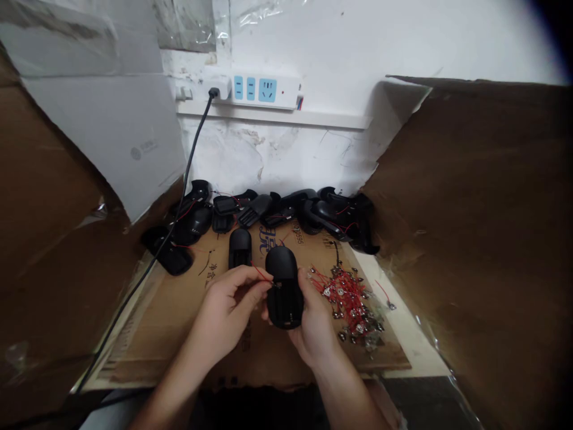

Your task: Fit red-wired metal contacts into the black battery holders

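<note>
A black oval plastic shell (283,292) with an open compartment is upright in my right hand (316,322), whose fingers wrap round its right side and back. My left hand (235,304) is pinched at the shell's left edge, on a thin red wire (261,272) that runs up from the fingertips. A small metal piece shows at the fingertips, too small to make out. Just behind my left hand lies a second black shell (240,246) on the cardboard sheet (179,322). To the right of my right hand is a pile of red wires with metal contacts (351,298).
Several black shells (255,209) line the back by the wall. A black cable (190,158) runs from the power strip (267,91) down the left side. Cardboard walls (483,209) stand on both sides. One loose wired contact (391,306) lies at the right.
</note>
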### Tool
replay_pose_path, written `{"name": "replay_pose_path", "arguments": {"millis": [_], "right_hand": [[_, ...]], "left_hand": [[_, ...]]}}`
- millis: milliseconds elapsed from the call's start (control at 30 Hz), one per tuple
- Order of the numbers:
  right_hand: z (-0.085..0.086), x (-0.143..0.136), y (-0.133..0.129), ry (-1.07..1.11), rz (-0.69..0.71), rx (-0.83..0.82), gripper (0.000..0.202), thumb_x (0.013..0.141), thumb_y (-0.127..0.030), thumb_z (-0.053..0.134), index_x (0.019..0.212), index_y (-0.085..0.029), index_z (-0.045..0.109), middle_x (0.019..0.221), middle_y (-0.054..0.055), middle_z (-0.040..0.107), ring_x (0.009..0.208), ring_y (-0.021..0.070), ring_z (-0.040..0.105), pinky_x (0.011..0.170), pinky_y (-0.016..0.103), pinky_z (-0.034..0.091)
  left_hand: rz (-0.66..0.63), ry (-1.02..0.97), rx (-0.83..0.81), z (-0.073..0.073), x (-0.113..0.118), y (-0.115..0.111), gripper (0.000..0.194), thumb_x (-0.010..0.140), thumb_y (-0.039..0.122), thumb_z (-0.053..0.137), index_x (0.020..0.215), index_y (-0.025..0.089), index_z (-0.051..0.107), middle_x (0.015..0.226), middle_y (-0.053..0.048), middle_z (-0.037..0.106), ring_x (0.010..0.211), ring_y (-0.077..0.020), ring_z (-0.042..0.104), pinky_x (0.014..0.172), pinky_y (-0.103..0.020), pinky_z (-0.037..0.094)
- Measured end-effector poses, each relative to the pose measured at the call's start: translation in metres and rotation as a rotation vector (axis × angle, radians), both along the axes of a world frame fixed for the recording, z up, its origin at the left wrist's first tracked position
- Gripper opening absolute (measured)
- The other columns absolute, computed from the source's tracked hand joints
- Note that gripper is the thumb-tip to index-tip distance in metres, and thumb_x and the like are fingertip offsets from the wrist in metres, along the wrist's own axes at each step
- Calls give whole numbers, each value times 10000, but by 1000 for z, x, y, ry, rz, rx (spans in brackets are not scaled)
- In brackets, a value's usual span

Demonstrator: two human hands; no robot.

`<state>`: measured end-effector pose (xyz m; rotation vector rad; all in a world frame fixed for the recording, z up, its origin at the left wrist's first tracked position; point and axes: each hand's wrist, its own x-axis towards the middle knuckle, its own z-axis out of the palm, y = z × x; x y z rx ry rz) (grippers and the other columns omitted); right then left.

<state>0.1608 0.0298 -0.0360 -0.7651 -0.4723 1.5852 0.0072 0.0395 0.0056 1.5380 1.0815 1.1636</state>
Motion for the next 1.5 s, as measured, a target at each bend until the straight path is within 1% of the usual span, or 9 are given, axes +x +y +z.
{"name": "replay_pose_path", "arguments": {"millis": [300, 433, 567, 733, 833, 1000, 1100, 1233, 1500], "right_hand": [[5, 2, 4, 59, 84, -64, 459, 853, -499, 833, 1196, -235, 681, 968, 32, 792, 687, 203, 720, 555, 291, 556], [9, 6, 5, 153, 96, -119, 540, 817, -634, 850, 1100, -208, 677, 688, -38, 683, 417, 99, 521, 439, 216, 415], [16, 8, -1, 170, 133, -54, 596, 687, -621, 973, 923, -238, 582, 698, -103, 635, 343, 39, 404, 343, 170, 330], [17, 9, -8, 195, 310, 46, 557, 764, -719, 883, 909, -259, 603, 515, -128, 508, 301, 64, 320, 296, 168, 325], [18, 7, -9, 224, 253, 66, 505, 783, -668, 892, 905, -246, 642, 588, -102, 574, 316, 55, 291, 279, 182, 331], [21, 3, -6, 199, 126, 35, 506, 841, -686, 787, 1001, -206, 763, 814, 16, 727, 502, 135, 569, 454, 282, 548], [18, 1, -3, 138, 96, -38, 449, 847, -648, 793, 978, -218, 777, 816, 37, 765, 677, 220, 715, 620, 351, 625], [15, -3, -3, 125, 34, -88, 490, 766, -685, 877, 939, -237, 784, 806, 12, 774, 794, 244, 755, 752, 382, 652], [10, -9, -4, 102, 31, -93, 541, 750, -725, 877, 966, -233, 811, 838, 20, 785, 967, 287, 767, 864, 416, 646]], "left_hand": [[93, -151, -42, -4, -5, 3, 179, 974, 371, 750, 996, 195, 770, 798, -16, 731, 659, -144, 687, 593, -237, 573], [110, -38, 13, -5, -6, 3, 149, 971, 346, 758, 969, 203, 797, 805, -17, 741, 724, -144, 690, 635, -219, 555], [84, 67, 70, -7, -3, 0, 114, 992, 295, 730, 976, 224, 817, 878, -23, 784, 807, -163, 729, 753, -253, 587], [45, 137, 144, -9, -1, -5, 134, 1027, 296, 702, 1036, 244, 824, 998, -48, 827, 921, -202, 770, 847, -309, 609], [44, 170, 192, -9, -2, -8, 129, 1036, 282, 695, 1058, 258, 820, 994, -43, 820, 902, -197, 765, 850, -318, 611], [40, 121, 216, -8, -3, -11, 136, 1063, 254, 655, 1112, 256, 782, 972, -37, 782, 739, -154, 735, 697, -283, 605], [68, 193, 375, -3, -3, -13, 145, 1038, 186, 676, 1118, 261, 770, 1001, -35, 777, 822, -162, 754, 736, -275, 611], [30, 345, 540, 3, -2, -16, 231, 1017, 108, 660, 1164, 259, 755, 1072, -46, 788, 967, -183, 768, 863, -285, 621], [9, 477, 562, -5, -2, -10, 231, 1059, 124, 592, 1201, 247, 726, 1111, -67, 770, 1026, -207, 759, 942, -333, 634]]}}
